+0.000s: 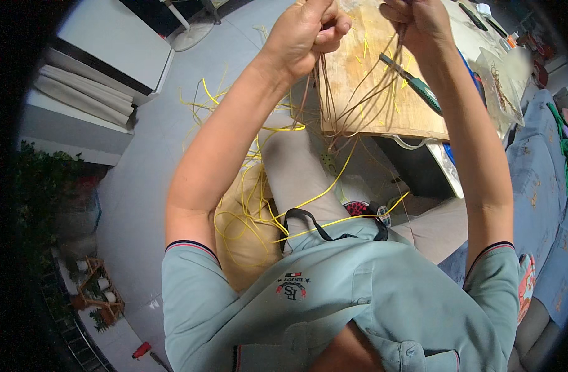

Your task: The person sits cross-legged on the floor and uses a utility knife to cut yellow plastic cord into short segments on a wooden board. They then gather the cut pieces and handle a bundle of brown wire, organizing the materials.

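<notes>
My left hand [307, 35], at the top of the view, is closed around brown cords that hang below it. Brown cords also run down from my right hand [416, 18], whose fingers are curled tightly round them at the top edge. The brown cords [358, 114] loop together between both hands, over the near edge of a wooden board [349, 83]. On that board, beside my right forearm, lies a green-handled tool [419, 88] with a dark narrow blade. Short yellow pieces [366, 46] are scattered across the wood. Long yellow cords [330, 186] trail over my lap and legs.
A clear plastic container [498, 88] with thin strands stands right of the board. More yellow strands hang over a tan cushion [240, 223] at my left. A blue patterned sofa [530, 153] is at the right, and a white cabinet [121, 37] at upper left.
</notes>
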